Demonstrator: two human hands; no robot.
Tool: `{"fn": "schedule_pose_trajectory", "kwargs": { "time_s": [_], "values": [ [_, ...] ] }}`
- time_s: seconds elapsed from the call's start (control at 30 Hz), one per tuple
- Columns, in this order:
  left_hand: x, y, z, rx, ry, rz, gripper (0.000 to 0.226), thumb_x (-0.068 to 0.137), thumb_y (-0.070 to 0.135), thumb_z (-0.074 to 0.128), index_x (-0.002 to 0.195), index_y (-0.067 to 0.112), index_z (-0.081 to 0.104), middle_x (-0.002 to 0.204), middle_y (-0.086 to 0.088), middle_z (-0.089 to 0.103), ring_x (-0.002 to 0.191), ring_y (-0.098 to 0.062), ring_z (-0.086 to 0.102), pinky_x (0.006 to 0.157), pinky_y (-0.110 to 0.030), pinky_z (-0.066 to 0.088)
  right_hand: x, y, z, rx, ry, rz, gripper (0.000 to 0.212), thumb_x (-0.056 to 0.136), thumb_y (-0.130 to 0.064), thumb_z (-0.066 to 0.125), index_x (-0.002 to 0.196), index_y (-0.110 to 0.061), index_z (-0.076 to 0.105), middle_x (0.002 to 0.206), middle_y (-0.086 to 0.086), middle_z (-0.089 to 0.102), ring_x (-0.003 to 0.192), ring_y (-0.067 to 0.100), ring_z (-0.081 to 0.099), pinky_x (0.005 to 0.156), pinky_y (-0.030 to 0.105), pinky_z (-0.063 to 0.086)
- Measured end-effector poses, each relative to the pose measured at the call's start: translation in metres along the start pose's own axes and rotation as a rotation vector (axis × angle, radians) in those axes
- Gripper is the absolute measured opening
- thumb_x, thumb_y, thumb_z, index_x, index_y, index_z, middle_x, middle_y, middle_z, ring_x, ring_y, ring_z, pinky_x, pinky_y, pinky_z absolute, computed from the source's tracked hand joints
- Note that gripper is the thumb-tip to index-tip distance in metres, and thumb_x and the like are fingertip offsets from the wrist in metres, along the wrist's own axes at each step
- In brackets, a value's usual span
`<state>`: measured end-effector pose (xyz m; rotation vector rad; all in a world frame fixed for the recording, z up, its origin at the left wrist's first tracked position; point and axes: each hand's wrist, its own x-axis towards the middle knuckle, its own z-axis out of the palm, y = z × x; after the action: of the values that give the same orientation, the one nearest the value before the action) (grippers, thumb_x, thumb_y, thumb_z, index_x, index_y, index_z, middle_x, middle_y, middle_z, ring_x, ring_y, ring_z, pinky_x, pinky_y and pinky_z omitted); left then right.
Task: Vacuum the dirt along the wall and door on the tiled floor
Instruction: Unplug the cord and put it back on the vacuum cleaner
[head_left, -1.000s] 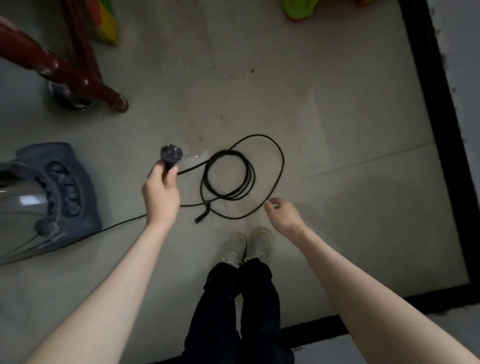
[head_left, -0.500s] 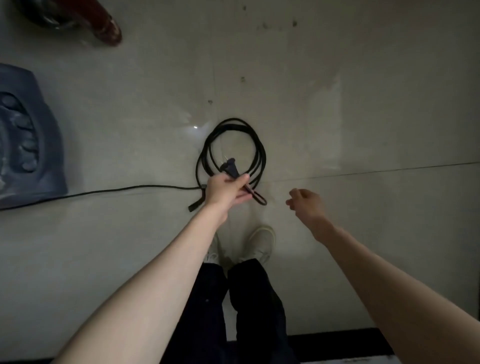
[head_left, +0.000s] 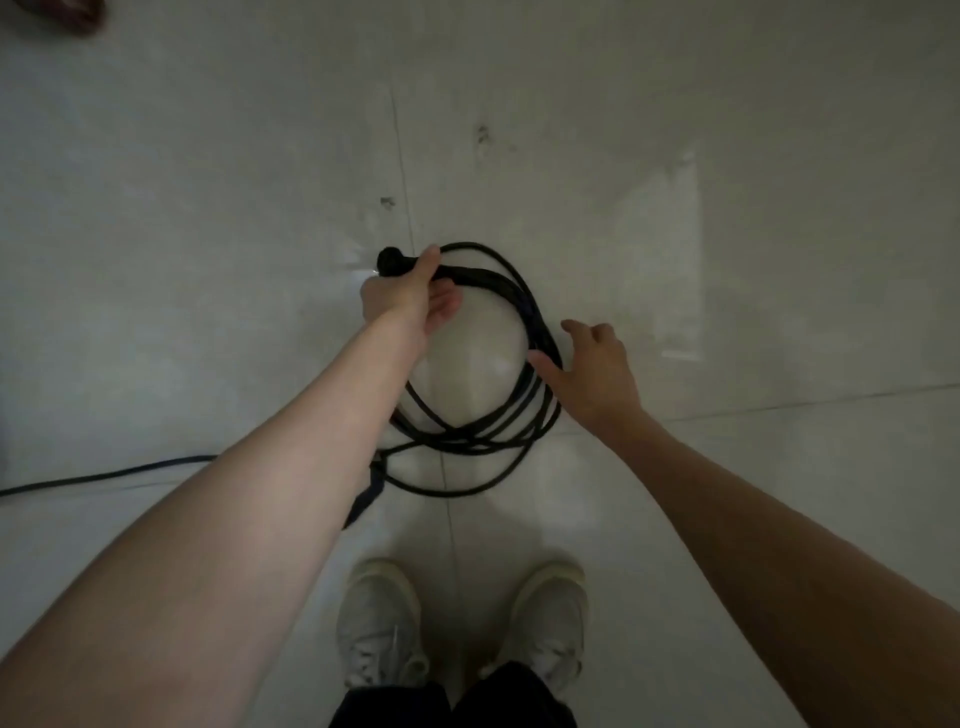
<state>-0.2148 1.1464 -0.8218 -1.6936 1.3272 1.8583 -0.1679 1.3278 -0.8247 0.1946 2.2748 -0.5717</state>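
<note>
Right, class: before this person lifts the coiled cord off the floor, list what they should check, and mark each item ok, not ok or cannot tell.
1. Left hand grips the plug end with the coil strands: ok.
2. Right hand has hold of the coiled cord: not ok, fingers straight, only touching it.
3. Coil loops gathered together: ok.
4. Cord tail running off left is free of snags: cannot tell, it leaves the frame.
5. Shoes stand clear of the loops: ok.
</note>
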Motion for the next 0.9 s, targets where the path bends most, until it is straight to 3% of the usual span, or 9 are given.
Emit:
{"fn": "schedule_pose_trajectory", "kwargs": {
  "time_s": [0.1,0.3,0.43,0.53,0.6,0.7,0.77,0.83,0.9],
  "values": [
    [0.028,-0.002,-0.015,0.119,0.094,0.045,0.025,0.086,0.026,0.069,0.082,0.004,0.059,0.077,-0.015,0.066,0.06,-0.022,0.063,0.048,-0.026,0.056,0.023,-0.019,0.023,-0.039,0.026,0.034,0.063,0.092,-0.048,0.062,0.133,-0.002,0.044,0.132,0.016,0.045,0.122,0.032,0.044,0.098,0.043,0.042],
    [0.031,-0.003,-0.04,0.396,0.086,0.097,0.029,0.087,0.034,0.065,0.079,0.007,0.06,0.068,-0.008,0.062,0.055,-0.02,0.059,0.051,-0.027,0.055,0.026,-0.044,0.037,0.002,0.012,0.064,0.03,0.1,-0.017,0.05,0.123,0.003,0.047,0.129,0.021,0.049,0.12,0.033,0.045,0.091,0.033,0.035],
    [-0.012,0.001,-0.072,0.948,0.127,0.508,0.022,0.087,0.019,0.061,0.104,0.009,0.053,0.104,-0.01,0.059,0.093,-0.024,0.056,0.078,-0.03,0.044,-0.015,-0.069,0.018,0.308,-0.072,0.059,0.02,0.099,-0.006,0.047,0.117,0.002,0.05,0.107,0.023,0.065,0.099,0.036,0.063,0.081,0.04,0.052],
    [-0.066,0.013,-0.093,1.246,-0.053,0.9,0.068,0.081,0.005,0.064,0.14,0.018,0.035,0.14,-0.013,0.035,0.129,-0.03,0.035,0.102,-0.038,0.034,-0.055,-0.098,-0.007,0.309,-0.121,-0.058,0.016,0.098,-0.006,0.049,0.111,-0.003,0.058,0.091,0.017,0.066,0.087,0.033,0.063,0.079,0.04,0.05],
    [-0.1,0.029,-0.105,1.408,-0.179,1.024,0.08,0.08,0.003,0.064,0.147,0.025,0.027,0.155,-0.009,0.016,0.143,-0.031,0.011,0.113,-0.043,0.018,-0.085,-0.118,-0.028,0.27,-0.149,-0.149,0.015,0.097,-0.004,0.05,0.108,-0.002,0.06,0.085,0.012,0.061,0.081,0.028,0.058,0.076,0.038,0.047],
    [-0.152,0.061,-0.125,1.493,-0.289,1.075,0.063,0.083,0.009,0.064,0.139,0.023,0.039,0.158,0.001,0.013,0.146,-0.027,-0.005,0.116,-0.043,-0.001,-0.134,-0.146,-0.069,0.165,-0.179,-0.271,0.019,0.096,-0.002,0.05,0.111,-0.001,0.062,0.084,0.009,0.059,0.077,0.023,0.053,0.064,0.031,0.037],
    [-0.188,0.084,-0.138,1.467,-0.308,1.157,0.042,0.083,0.012,0.066,0.122,0.016,0.052,0.154,-0.001,0.028,0.147,-0.026,0.002,0.116,-0.043,-0.003,-0.166,-0.164,-0.098,0.087,-0.196,-0.329,0.021,0.096,-0.003,0.05,0.111,-0.004,0.063,0.086,0.014,0.064,0.078,0.029,0.056,0.065,0.032,0.036],
    [-0.226,0.105,-0.15,1.395,-0.338,1.187,0.025,0.084,0.012,0.065,0.107,0.01,0.057,0.131,-0.007,0.055,0.142,-0.025,0.025,0.117,-0.038,0.003,-0.197,-0.185,-0.127,0.028,-0.199,-0.363,0.021,0.096,-0.005,0.051,0.113,-0.004,0.063,0.094,0.02,0.069,0.088,0.037,0.061,0.071,0.035,0.04],
    [-0.263,0.124,-0.162,1.286,-0.371,1.137,0.017,0.083,0.01,0.065,0.098,0.006,0.057,0.102,-0.006,0.062,0.117,-0.025,0.052,0.109,-0.031,0.021,-0.226,-0.207,-0.153,-0.021,-0.19,-0.407,0.021,0.096,-0.006,0.051,0.114,-0.003,0.062,0.098,0.022,0.069,0.092,0.04,0.061,0.072,0.035,0.039]
  ]
}}
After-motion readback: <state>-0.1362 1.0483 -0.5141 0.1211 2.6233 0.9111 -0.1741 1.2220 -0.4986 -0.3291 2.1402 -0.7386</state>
